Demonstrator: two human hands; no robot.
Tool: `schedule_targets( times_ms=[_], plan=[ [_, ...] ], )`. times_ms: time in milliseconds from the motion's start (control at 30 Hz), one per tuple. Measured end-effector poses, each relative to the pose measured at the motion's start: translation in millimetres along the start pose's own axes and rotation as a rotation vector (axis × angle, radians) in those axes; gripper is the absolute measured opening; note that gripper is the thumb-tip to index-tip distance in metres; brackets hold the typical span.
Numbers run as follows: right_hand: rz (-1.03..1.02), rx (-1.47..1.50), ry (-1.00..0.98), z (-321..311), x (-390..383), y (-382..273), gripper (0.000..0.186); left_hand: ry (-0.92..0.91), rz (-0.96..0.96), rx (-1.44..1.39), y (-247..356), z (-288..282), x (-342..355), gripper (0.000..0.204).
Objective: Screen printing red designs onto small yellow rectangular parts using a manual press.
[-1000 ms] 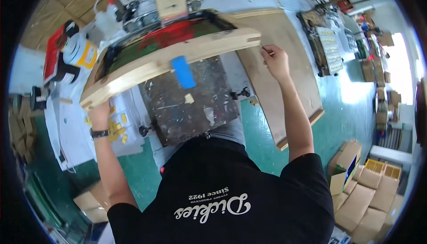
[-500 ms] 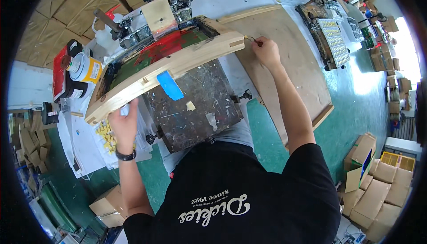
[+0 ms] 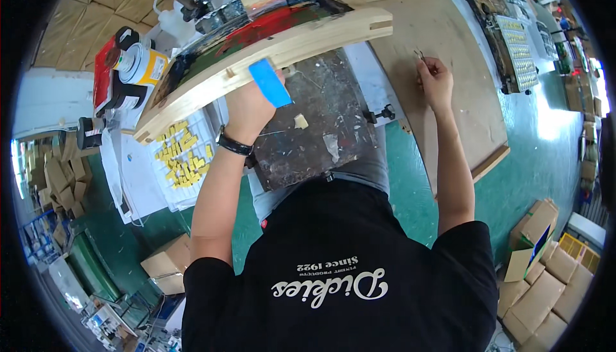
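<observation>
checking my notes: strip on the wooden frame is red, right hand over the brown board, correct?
Not quite: the head view shows the strip on the wooden frame is blue, not red; the right hand is over the brown board.

the dark plate [image 3: 307, 150] is partly overhung by the raised frame [image 3: 337, 30]; the gap beneath is partly filled by the left hand [image 3: 253, 109]; room is left above the brown board [image 3: 471, 111].
</observation>
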State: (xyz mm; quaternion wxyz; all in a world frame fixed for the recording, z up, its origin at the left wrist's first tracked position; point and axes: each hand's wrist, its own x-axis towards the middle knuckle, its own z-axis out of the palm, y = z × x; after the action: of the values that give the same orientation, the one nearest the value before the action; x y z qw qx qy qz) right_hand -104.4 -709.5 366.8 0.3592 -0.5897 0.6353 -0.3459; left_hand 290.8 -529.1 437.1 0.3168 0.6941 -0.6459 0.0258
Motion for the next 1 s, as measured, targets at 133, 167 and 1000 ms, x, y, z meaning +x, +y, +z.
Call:
schedule_targets(
  times_ms=[133, 167, 1000],
  plan=[
    [-0.03, -0.013, 0.044, 2.8, -5.5, -1.4, 0.03, -0.028, 0.04, 0.096, -4.9, -1.3, -5.2, 0.03],
    [-0.039, -0.021, 0.058, 2.8, -6.3, -3.1, 0.03, -0.022, 0.065, 0.118, -6.2, -1.0, -6.8, 0.031],
    [-0.51, 0.402, -0.313, 40.4, -27.0, -219.9, 0.027, 0.511, -0.352, -1.061, -18.6, -120.1, -79.4, 0.036]
  ],
)
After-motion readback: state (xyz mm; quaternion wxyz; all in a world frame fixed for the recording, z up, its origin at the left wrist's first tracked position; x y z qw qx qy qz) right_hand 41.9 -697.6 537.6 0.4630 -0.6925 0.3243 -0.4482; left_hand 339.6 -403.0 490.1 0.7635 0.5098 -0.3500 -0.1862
